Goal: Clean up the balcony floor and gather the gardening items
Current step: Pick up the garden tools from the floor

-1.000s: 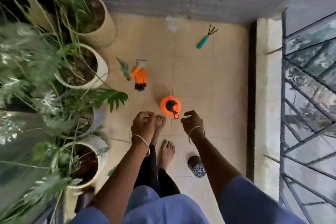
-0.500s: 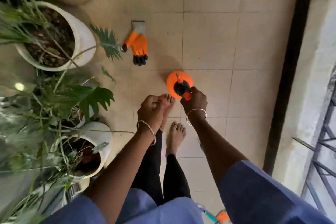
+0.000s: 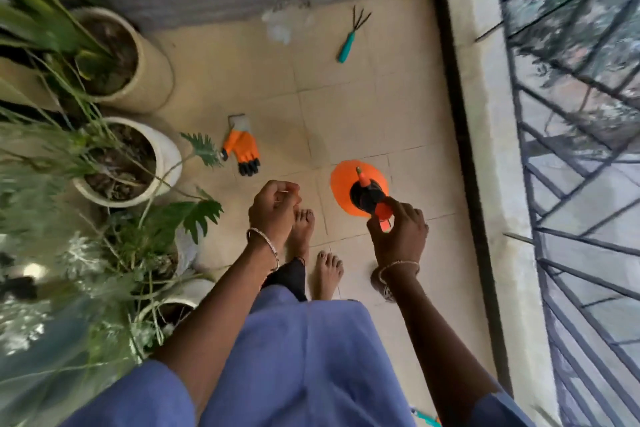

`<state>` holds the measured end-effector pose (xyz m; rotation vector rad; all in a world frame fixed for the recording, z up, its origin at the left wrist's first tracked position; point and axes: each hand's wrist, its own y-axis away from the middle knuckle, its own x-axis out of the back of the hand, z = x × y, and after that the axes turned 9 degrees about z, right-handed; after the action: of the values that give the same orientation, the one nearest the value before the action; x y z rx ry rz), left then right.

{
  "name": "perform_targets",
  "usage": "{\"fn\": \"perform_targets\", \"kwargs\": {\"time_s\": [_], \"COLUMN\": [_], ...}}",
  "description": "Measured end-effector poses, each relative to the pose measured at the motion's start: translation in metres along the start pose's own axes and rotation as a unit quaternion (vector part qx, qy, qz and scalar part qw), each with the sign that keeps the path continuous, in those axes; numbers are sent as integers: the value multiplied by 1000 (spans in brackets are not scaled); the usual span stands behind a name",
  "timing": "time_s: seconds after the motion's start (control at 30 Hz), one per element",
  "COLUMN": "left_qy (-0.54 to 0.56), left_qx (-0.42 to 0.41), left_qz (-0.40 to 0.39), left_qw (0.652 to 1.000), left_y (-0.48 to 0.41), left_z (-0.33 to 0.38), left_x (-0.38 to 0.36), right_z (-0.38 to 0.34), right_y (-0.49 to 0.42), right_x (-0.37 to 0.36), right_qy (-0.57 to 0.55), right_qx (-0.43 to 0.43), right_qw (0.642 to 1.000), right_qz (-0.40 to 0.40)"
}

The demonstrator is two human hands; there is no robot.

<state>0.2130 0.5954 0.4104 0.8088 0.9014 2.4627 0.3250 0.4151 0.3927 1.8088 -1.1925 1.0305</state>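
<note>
My right hand [image 3: 398, 236] grips the black and orange trigger head of an orange spray bottle [image 3: 343, 184], seen from above and held over the tiled floor. My left hand [image 3: 273, 208] hangs beside it with its fingers curled and holds nothing. An orange glove with black fingertips [image 3: 242, 147] lies flat on the tiles ahead of my left hand. Farther off, near the grey wall, a small hand rake with a teal handle [image 3: 349, 42] lies on the floor.
Potted plants line the left side: a tan pot [image 3: 152, 73], a white pot [image 3: 166, 156] and leafy ones below. A raised ledge [image 3: 485, 114] and metal railing [image 3: 571, 184] bound the right. A dark round object [image 3: 375, 282] sits by my right wrist. My bare feet [image 3: 304, 229] stand on tiles.
My right hand reached the spray bottle, gripped its trigger head and lifted it. The view rose and tilted back toward the wall.
</note>
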Motion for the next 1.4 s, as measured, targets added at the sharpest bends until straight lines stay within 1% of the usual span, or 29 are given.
{"fn": "perform_targets", "kwargs": {"time_s": [0.1,0.13,0.23,0.3,0.47,0.57,0.7,0.83,0.97,1.07,1.17,1.3,1.4], "left_qy": [17,12,3,-12,-56,-78,-99,-92,-98,-104,-119,-151,-189], "left_qx": [-35,-54,-68,-109,-208,-261,-317,-337,-359,-368,-373,-357,-359], "left_qz": [-42,-67,-83,-126,-229,-287,-376,-458,-511,-554,-601,-636,-670], "left_qw": [998,996,994,986,949,919,865,817,775,739,697,667,621], "left_y": [35,63,74,111,184,233,311,402,490,548,600,663,704], "left_z": [30,53,71,100,154,172,176,155,122,86,43,-24,-77], "left_x": [2,3,-1,-6,-26,-44,-77,-107,-124,-133,-143,-144,-136], "right_z": [-10,-14,-25,-24,-17,-6,20,52,92,121,147,177,191], "right_y": [12,22,29,47,88,119,167,222,286,342,405,486,542], "right_x": [56,95,126,177,278,329,383,425,459,481,497,500,498], "right_qy": [-26,-44,-89,-122,-171,-192,-204,-199,-154,-132,-102,-71,-61], "right_qx": [0,1,9,-8,-24,-45,-86,-108,-139,-167,-195,-251,-294], "right_qw": [998,995,989,975,933,905,867,829,811,788,763,734,705], "right_qz": [55,92,121,185,316,378,447,512,547,578,608,627,642]}}
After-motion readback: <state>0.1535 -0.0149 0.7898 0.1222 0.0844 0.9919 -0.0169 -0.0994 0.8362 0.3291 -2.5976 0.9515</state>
